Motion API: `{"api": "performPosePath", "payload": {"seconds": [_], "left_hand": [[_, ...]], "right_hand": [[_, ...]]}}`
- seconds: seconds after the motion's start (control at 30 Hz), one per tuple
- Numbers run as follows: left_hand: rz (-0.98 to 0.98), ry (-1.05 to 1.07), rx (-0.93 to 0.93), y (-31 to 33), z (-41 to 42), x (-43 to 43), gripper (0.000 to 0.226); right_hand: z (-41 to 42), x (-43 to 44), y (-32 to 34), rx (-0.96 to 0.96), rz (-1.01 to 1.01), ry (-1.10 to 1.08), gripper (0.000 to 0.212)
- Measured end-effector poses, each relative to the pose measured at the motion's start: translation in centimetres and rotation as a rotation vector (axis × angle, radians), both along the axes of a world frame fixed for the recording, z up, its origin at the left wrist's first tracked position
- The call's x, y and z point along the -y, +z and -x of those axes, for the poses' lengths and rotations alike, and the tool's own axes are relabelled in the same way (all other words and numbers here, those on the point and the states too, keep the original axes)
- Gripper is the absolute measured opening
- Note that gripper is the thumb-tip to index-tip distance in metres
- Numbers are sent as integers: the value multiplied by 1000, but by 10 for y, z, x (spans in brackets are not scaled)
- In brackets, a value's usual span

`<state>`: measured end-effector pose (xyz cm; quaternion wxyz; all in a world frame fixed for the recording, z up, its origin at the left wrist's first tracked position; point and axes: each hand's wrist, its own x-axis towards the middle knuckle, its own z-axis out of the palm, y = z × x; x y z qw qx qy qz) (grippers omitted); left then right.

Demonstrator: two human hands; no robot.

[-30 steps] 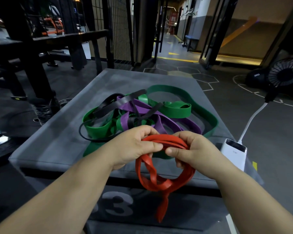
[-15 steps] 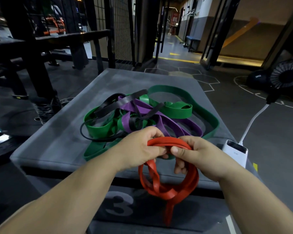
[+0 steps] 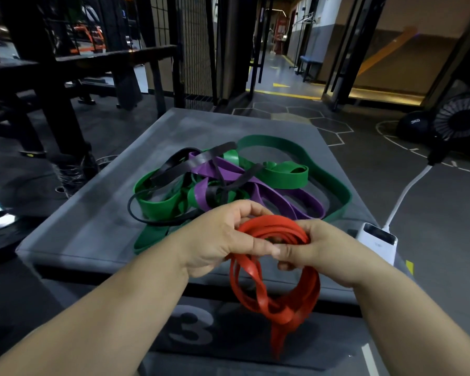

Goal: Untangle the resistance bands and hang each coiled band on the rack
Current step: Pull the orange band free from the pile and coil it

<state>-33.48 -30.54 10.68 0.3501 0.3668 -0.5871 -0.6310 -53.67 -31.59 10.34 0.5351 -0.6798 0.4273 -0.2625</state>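
Observation:
A red resistance band (image 3: 276,291) hangs in several loops in front of the grey box's near edge, a loose tail dangling below. My left hand (image 3: 220,241) grips the top of the coil from the left. My right hand (image 3: 319,252) grips it from the right, thumbs almost touching. Behind my hands a tangle lies on the grey box (image 3: 92,221): a wide green band (image 3: 288,175), a purple band (image 3: 272,194) and a thin black band (image 3: 179,165) wound through one another. The rack is not identifiable in view.
A white power bank (image 3: 377,241) with a white cable (image 3: 407,188) sits at the box's right corner. A black fan (image 3: 461,118) and a 3 kg ball (image 3: 414,124) stand on the floor at right. Dark gym frames (image 3: 52,85) stand at left.
My hands have drawn closer together and gathered more red loops at the top of the coil. The hanging tail has shortened slightly. The tangle on the box has not moved.

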Motion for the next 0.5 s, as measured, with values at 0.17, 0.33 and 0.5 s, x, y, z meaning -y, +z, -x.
{"api": "performPosePath", "payload": {"seconds": [0.17, 0.33, 0.5], "left_hand": [[146, -14, 222, -4, -1, 5, 40], [94, -112, 238, -15, 4, 8, 20], [-205, -157, -356, -15, -3, 12, 38]], "right_hand": [[2, -1, 1, 419, -239, 89, 51], [2, 2, 4, 540, -354, -38, 57], [14, 8, 5, 665, -536, 198, 52]]}}
